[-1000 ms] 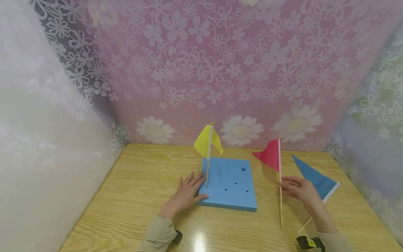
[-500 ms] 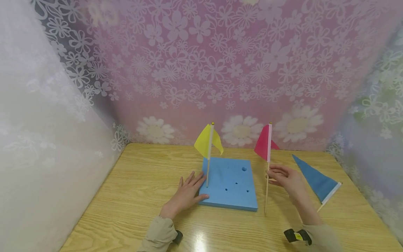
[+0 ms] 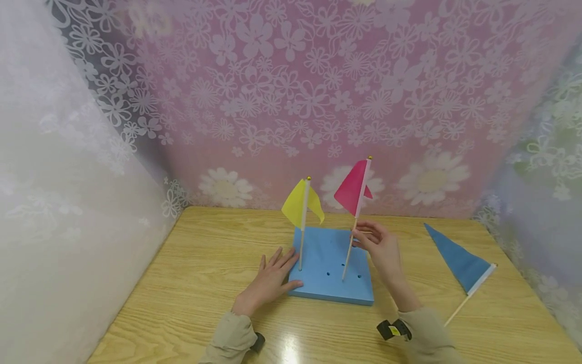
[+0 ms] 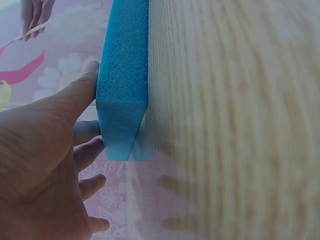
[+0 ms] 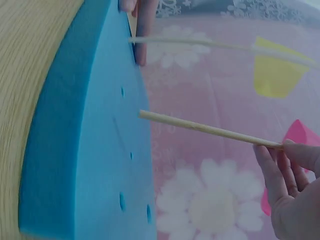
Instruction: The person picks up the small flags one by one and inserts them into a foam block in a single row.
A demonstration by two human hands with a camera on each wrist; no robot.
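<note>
A blue foam block [image 3: 318, 253] with several small holes lies flat on the table. My left hand [image 3: 268, 283] rests on its left edge, fingers spread and straight. Beside those fingers a yellow flag [image 3: 295, 202] stands upright, its stick in a hole at the block's left. My right hand [image 3: 382, 253] pinches the wooden stick of a pink flag [image 3: 352, 188] between thumb and fingers. That flag tilts a little, its lower end over the block. In the right wrist view the tip of the stick [image 5: 200, 127] hangs clear of the foam surface, near the holes.
A blue flag [image 3: 459, 260] lies on the wooden table [image 3: 200, 253] to the right, its stick pointing toward the near side. Flowered cloth [image 3: 291, 91] hangs behind the table and along both sides.
My right hand has carried the pink flag leftward and up, from the table's right side to over the foam block. The left hand and the yellow flag have stayed in place.
</note>
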